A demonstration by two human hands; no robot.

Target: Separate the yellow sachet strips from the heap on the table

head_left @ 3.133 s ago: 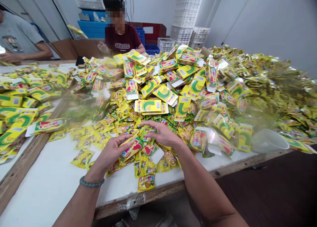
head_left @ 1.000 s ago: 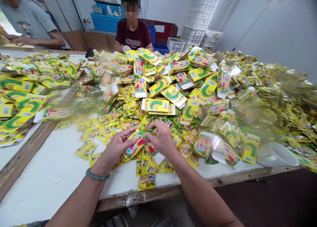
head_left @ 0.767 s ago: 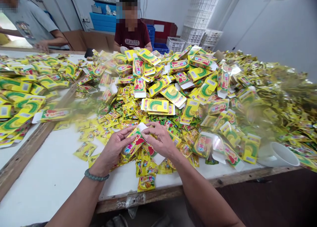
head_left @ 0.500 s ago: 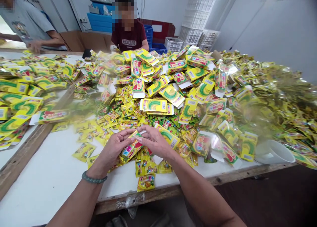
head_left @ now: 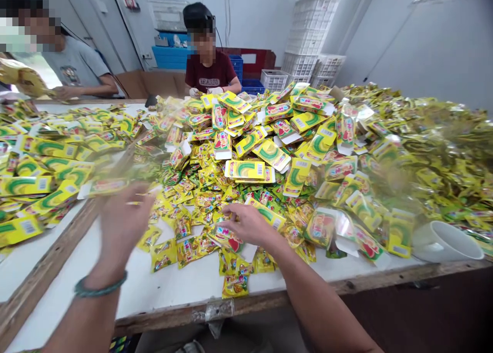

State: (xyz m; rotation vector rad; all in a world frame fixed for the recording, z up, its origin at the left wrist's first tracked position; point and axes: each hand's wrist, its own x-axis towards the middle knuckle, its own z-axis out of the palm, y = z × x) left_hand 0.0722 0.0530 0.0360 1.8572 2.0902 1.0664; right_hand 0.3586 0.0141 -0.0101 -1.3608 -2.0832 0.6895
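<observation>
My left hand point(head_left: 123, 224) hovers over the white table point(head_left: 185, 286) at the left, smeared by motion, so its fingers cannot be read; a green bead bracelet point(head_left: 98, 290) sits on the wrist. My right hand point(head_left: 246, 222) lies on the near edge of a big heap of small yellow sachets point(head_left: 200, 199), fingers stretched out flat. It touches a yellow-green flat carton point(head_left: 267, 215) and a red-printed carton point(head_left: 227, 237) beside it. Loose sachets point(head_left: 234, 286) lie near the table's front edge.
Several flat yellow cartons point(head_left: 246, 169) top the heap. A white bowl point(head_left: 442, 242) stands at the right edge. A wooden strip point(head_left: 46, 271) divides off the left table of filled cartons point(head_left: 42, 186). A person in maroon point(head_left: 210, 73) and one in grey point(head_left: 77, 68) work opposite. White crates point(head_left: 308, 34) behind.
Both hands held one carton together before. My left hand has swung away to the left and is blurred. My right hand has dropped onto the heap. The view has tilted slightly.
</observation>
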